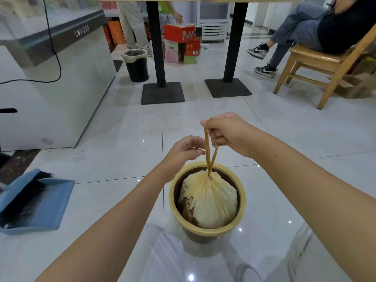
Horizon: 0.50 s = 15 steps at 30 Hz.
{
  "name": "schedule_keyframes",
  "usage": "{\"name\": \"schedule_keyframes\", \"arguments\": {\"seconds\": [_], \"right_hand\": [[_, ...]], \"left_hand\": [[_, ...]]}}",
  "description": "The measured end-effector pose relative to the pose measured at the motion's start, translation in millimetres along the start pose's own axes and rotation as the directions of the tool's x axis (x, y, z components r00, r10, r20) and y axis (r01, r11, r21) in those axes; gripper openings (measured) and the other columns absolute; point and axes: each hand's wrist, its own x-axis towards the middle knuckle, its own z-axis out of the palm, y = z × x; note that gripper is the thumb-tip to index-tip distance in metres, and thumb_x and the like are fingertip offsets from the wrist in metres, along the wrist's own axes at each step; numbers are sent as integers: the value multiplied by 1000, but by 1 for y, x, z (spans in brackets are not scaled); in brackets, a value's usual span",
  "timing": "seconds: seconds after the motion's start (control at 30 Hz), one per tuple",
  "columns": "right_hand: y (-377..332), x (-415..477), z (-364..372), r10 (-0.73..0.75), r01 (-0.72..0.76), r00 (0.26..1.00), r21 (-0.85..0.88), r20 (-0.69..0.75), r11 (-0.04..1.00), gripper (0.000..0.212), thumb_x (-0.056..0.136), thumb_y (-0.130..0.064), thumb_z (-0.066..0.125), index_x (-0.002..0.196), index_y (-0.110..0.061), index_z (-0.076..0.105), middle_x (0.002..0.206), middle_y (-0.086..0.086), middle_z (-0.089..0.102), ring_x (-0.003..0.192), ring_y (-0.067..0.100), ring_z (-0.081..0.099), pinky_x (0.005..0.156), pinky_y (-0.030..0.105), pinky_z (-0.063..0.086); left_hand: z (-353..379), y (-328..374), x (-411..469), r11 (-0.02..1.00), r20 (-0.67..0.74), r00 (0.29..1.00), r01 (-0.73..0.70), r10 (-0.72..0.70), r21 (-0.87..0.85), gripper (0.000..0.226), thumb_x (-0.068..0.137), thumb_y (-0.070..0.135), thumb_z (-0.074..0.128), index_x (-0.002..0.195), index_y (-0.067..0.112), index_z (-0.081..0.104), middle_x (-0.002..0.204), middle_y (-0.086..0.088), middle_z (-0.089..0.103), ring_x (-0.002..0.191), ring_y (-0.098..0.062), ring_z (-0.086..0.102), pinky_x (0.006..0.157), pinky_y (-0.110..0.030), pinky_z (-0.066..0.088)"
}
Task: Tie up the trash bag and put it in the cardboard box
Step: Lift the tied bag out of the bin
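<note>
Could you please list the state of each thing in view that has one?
Bag: cinched shut, sitting in the bin.
Drawstring: pulled up taut.
Bin: upright on the floor.
Right hand: grip shut on the drawstring.
Left hand: curled beside the drawstring, contact unclear.
Far bin: upright, lined.
Dustpan: lying on the floor.

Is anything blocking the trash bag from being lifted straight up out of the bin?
Nothing visible does. The right hand grips the drawstring above the cinched trash bag, which sits loose inside the open bin. The left hand is beside the strings, not over the bag.
</note>
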Motion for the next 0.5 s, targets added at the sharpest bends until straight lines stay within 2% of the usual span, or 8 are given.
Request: {"name": "schedule_keyframes", "arguments": {"seconds": [0.1, 0.23, 0.33, 0.4, 0.5], "right_hand": [[-17, -3, -6, -15, 14, 999, -17, -39, 1000, 27, 95, -22, 57, 73, -8, 55, 46, -3, 37, 47, 16, 34, 62, 34, 41], [-47, -10, -17, -58, 59, 996, 4, -74, 998, 32, 94, -22, 59, 65, -9, 54, 43, -5, 37, 43, 14, 33, 54, 29, 39], [-69, -15, -25, -100, 100, 993, 4, -69, 995, 33, 95, -23, 58, 64, -12, 53, 40, -8, 36, 44, 14, 32, 55, 29, 37], [-82, -17, -31, -129, 132, 990, 43, -59, 990, 32, 94, -21, 56, 64, -13, 50, 42, -8, 34, 45, 13, 30, 56, 29, 35], [-106, -24, -38, -192, 197, 979, 77, -61, 977, 31, 95, -21, 54, 66, -15, 47, 46, -8, 32, 45, 12, 30, 54, 26, 36]], "left_hand": [[3, 21, 5, 999, 12, 999, -46, 46, 11, 22, 93, 4, 55, 108, 17, 64, 102, 5, 70, 103, -17, 65, 91, -35, 48], [10, 56, 10, 995, 15, 995, -98, 97, 23, 20, 95, 8, 55, 109, 19, 64, 102, 10, 72, 98, -6, 66, 88, -28, 48], [15, 72, 8, 992, 50, 991, -129, 128, 13, 23, 96, 8, 56, 118, 10, 61, 115, -4, 69, 100, -4, 66, 81, -19, 50], [17, 76, 5, 993, 77, 990, -117, 117, 4, 30, 96, 11, 57, 125, 5, 57, 120, -7, 67, 104, -5, 66, 83, -16, 51], [19, 69, 1, 996, 158, 986, -71, 60, 62, 41, 93, 22, 65, 131, 14, 54, 128, -3, 64, 116, -12, 62, 95, -27, 52]]}}
